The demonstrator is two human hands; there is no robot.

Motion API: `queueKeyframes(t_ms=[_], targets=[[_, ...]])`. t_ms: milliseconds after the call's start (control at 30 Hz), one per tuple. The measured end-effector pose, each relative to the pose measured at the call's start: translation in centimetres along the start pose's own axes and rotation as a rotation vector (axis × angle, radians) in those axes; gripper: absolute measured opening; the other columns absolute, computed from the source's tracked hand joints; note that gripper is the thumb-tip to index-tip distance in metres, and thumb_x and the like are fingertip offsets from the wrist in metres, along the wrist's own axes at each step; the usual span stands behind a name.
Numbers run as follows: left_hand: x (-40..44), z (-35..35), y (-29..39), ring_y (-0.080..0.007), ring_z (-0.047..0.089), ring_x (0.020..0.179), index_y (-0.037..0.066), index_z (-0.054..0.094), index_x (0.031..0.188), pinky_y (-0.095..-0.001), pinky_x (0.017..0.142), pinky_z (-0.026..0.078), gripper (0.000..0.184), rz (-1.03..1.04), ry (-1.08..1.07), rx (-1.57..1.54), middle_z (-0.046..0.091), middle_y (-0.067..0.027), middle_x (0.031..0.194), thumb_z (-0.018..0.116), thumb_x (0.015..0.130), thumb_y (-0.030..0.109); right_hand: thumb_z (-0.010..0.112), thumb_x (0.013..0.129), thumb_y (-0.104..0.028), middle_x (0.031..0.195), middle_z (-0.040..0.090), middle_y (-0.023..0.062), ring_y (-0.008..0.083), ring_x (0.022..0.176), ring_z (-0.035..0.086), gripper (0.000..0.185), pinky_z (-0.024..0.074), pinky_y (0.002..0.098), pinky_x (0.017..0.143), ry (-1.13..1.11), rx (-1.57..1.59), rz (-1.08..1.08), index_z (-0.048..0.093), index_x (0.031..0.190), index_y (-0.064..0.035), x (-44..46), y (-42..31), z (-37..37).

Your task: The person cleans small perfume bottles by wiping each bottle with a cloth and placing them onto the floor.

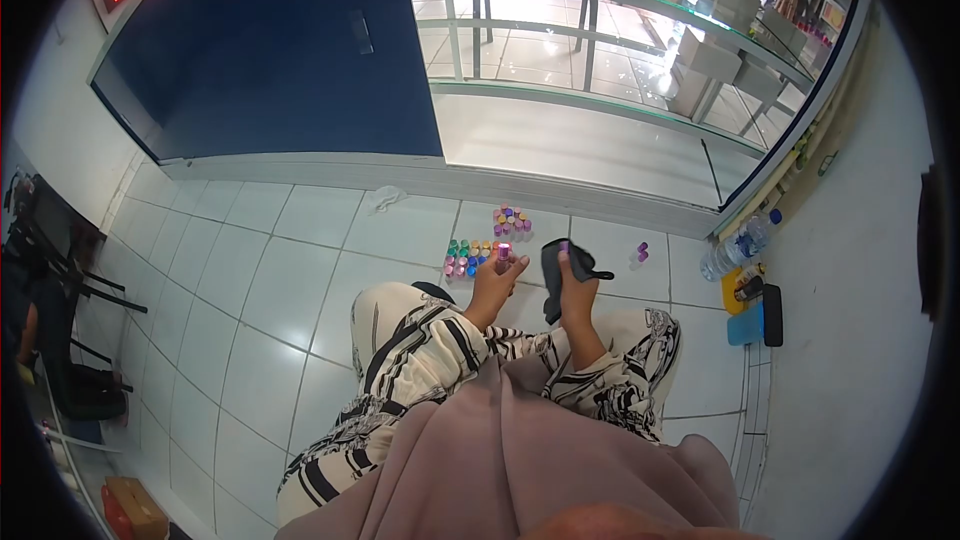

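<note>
My left hand (490, 292) is closed around a small bottle (504, 255) with a shiny pink cap, held upright above the floor. In my right hand (577, 302) a dark grey cloth (553, 275) is bunched, with the thumb pressed on its top and part of it hanging down. Just beyond my left hand stands a cluster of small bottles (464, 258) with green, orange, pink and blue caps. Farther away is a tighter group of small bottles (512, 220) with mostly purple and pink caps. Two purple-capped bottles (640, 252) are apart on the right.
Ahead rises a glass display cabinet (590, 90) beside a dark blue panel (270, 50). Along the right wall are a large water bottle (735, 255), a yellow container (734, 287) and a blue container (745, 329). Crumpled white plastic (386, 199) lies on the tiles. A dark chair (85, 365) stands left.
</note>
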State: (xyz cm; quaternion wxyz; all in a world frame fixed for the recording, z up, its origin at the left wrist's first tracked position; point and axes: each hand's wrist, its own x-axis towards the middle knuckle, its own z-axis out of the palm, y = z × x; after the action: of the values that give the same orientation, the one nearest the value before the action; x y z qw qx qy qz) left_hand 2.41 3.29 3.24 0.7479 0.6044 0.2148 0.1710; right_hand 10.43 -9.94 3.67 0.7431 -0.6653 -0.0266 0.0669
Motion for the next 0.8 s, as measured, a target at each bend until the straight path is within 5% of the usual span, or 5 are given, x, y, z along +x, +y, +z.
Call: queueKeyframes(t_ms=[167, 367, 600, 700, 800], targets=[[-0.8, 1.6, 1.0, -0.0025, 0.045, 0.055, 0.005, 0.063, 0.097, -0.0189, 0.048, 0.030, 0.021, 0.168, -0.110, -0.064, 0.060, 0.0038, 0.075, 0.069, 0.092, 0.025, 0.070, 0.088, -0.040, 0.081, 0.069, 0.0090, 0.0152, 0.078, 0.065, 0.044, 0.0505, 0.0281, 0.071, -0.130, -0.083, 0.036, 0.069, 0.089, 0.0034, -1.9, 0.5, 0.7], [-1.0, 1.1, 1.0, -0.0091, 0.059, 0.075, 0.001, 0.064, 0.107, -0.0255, 0.066, 0.047, 0.026, 0.258, -0.172, 0.099, 0.065, -0.0003, 0.083, 0.071, 0.088, 0.016, 0.062, 0.090, -0.051, 0.072, 0.067, 0.0094, 0.0162, 0.069, 0.063, 0.056, 0.0500, 0.0309, 0.066, -0.178, -0.078, 0.014, 0.069, 0.082, 0.0040, -1.5, 1.2, 0.6], [-2.2, 1.5, 2.4, -0.0130, 0.063, 0.072, 0.001, 0.064, 0.099, -0.0266, 0.067, 0.049, 0.022, 0.532, 0.027, 0.577, 0.067, -0.0072, 0.081, 0.073, 0.085, 0.016, 0.060, 0.090, -0.055, 0.079, 0.068, 0.0109, 0.0185, 0.076, 0.063, 0.060, 0.0492, 0.0321, 0.071, 0.211, -0.095, 0.105, 0.068, 0.085, 0.0038, 2.1, 3.1, -0.6], [-0.9, 0.6, 1.7, -0.0128, 0.063, 0.069, -0.001, 0.061, 0.095, -0.0277, 0.065, 0.048, 0.024, 0.338, 0.091, 0.392, 0.068, -0.0061, 0.079, 0.073, 0.085, 0.017, 0.062, 0.091, -0.051, 0.086, 0.068, 0.0108, 0.0186, 0.079, 0.063, 0.055, 0.0485, 0.0303, 0.071, 0.420, -0.099, 0.016, 0.066, 0.095, 0.0042, 1.2, 0.5, -1.3], [0.4, -0.3, -0.8, -0.0096, 0.059, 0.062, 0.003, 0.060, 0.095, -0.0251, 0.055, 0.044, 0.023, 0.094, 0.010, 0.260, 0.070, -0.0079, 0.082, 0.071, 0.088, 0.021, 0.062, 0.093, -0.043, 0.092, 0.068, 0.0106, 0.0177, 0.078, 0.062, 0.048, 0.0483, 0.0300, 0.069, 0.281, 0.044, -0.317, 0.063, 0.105, 0.0041, 0.4, 0.7, -1.0]])
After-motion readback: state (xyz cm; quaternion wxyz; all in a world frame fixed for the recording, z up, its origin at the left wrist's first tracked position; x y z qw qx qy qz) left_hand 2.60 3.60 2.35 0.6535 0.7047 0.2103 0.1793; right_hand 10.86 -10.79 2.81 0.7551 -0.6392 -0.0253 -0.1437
